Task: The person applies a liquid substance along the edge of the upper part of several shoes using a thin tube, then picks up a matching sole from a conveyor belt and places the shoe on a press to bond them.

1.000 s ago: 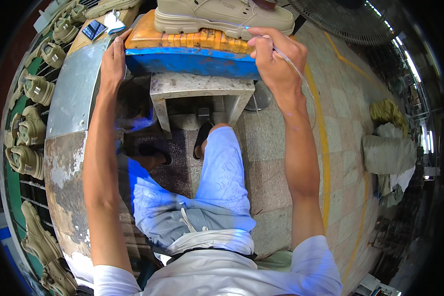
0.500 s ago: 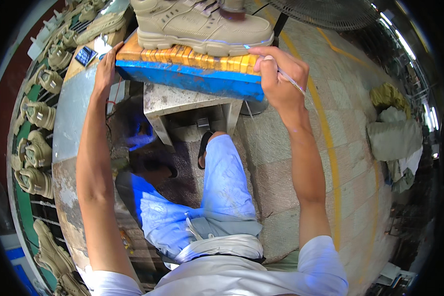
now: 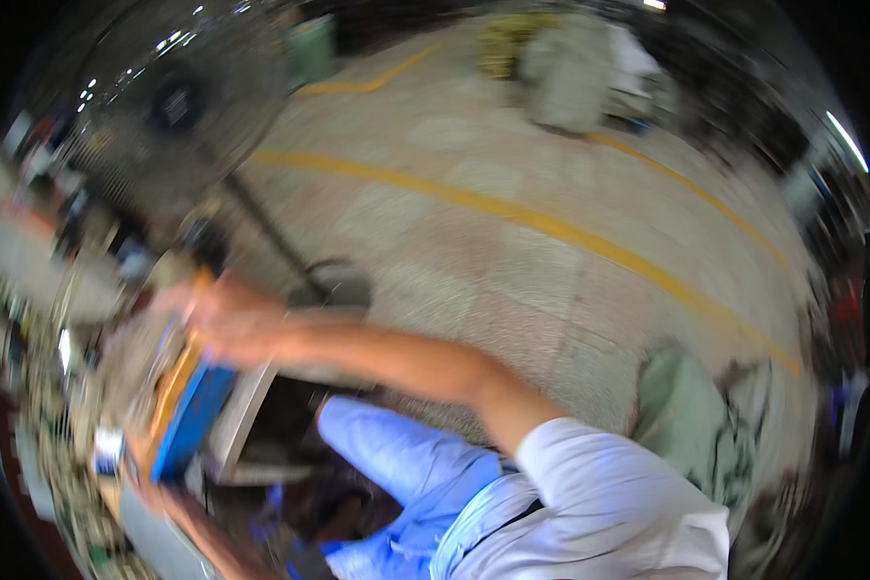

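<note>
The whole picture is smeared by motion. A beige shoe [image 3: 130, 362] lies at the left on a block with an orange padded top [image 3: 176, 379] and a blue side [image 3: 195, 416]. Close to the shoe's toe and the block's far end is my right hand [image 3: 230, 317]; its fingers are too blurred to read, and the thin stick seen in it earlier cannot be made out. My left hand [image 3: 147, 491] is at the block's near end, also smeared. Beneath the block stands a pale metal stand [image 3: 245, 411].
A large fan [image 3: 177, 106] on a pole stands at the far left. Rows of beige shoes [image 3: 63, 454] line the left edge. Sacks [image 3: 570, 72] sit at the back, and a green-grey sack [image 3: 681, 425] lies at the right. Yellow lines [image 3: 512, 213] cross the tiled floor.
My view has swung to the right, so the shoe and block now appear at the left. Earlier my right hand held a thin clear stick with a blue tip against the shoe's sole edge.
</note>
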The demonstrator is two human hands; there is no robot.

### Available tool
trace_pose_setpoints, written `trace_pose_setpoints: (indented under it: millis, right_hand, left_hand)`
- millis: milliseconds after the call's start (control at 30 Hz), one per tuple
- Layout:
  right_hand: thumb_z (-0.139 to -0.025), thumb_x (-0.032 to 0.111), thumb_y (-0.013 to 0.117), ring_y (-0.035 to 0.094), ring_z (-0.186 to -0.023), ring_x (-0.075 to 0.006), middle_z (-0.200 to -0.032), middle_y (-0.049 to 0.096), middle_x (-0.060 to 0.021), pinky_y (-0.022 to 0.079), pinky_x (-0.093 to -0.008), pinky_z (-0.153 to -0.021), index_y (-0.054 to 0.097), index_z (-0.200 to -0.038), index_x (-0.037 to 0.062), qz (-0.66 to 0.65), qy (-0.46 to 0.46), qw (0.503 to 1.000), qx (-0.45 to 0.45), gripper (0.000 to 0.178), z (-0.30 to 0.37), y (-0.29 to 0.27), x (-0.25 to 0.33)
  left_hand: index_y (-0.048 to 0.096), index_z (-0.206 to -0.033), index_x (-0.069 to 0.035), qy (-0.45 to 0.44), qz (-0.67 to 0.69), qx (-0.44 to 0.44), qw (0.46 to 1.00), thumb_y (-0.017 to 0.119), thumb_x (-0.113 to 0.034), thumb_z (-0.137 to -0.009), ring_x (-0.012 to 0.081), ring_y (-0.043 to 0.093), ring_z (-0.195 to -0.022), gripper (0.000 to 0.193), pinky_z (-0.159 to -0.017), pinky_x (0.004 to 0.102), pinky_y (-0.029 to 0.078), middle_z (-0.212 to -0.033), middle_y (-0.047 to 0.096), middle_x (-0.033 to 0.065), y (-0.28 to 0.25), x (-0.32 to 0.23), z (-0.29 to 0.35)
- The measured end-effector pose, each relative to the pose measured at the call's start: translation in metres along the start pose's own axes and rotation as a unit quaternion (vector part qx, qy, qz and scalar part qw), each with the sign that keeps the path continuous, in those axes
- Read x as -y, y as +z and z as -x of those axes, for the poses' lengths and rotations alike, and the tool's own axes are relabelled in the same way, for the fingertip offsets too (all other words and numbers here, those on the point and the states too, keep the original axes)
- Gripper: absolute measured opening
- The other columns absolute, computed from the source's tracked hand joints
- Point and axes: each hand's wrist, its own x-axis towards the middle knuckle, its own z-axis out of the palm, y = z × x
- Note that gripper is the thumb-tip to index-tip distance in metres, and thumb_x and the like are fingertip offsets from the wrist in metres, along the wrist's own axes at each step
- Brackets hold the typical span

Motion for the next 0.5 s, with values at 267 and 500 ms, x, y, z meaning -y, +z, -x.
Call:
trace_pose_setpoints:
  millis: [267, 500]
  right_hand:
    - [-0.084, 0.025, 0.076, 0.064, -0.108, -0.0438, -0.108, 0.066, -0.0326, 0.050, -0.0494, -0.094, 0.062, -0.126, -0.0115, -0.012, 0.038, 0.999, -0.011, 0.057, 0.012, 0.126, -0.036]
    - [-0.063, 0.053, 0.095, 0.063, -0.109, -0.0409, -0.119, 0.064, -0.0299, 0.044, -0.0494, -0.102, 0.041, -0.144, -0.0225, 0.282, 0.020, 0.943, -0.173, 0.124, -0.013, 0.173, -0.114]
  left_hand:
    - [0.070, -0.132, 0.003, 0.077, -0.166, -0.045, 0.982, 0.064, -0.023, -0.107, 0.0274, 0.071, -0.107, 0.036, -0.094, 0.0395, 0.057, -0.124, 0.074, 0.0181, 0.113, -0.162, 0.178]
    - [0.059, -0.147, 0.001, 0.196, -0.239, -0.013, 0.951, 0.057, -0.031, -0.110, 0.0312, 0.065, -0.124, 0.049, -0.106, 0.0418, 0.053, -0.143, 0.065, 0.0195, 0.122, -0.120, 0.006]
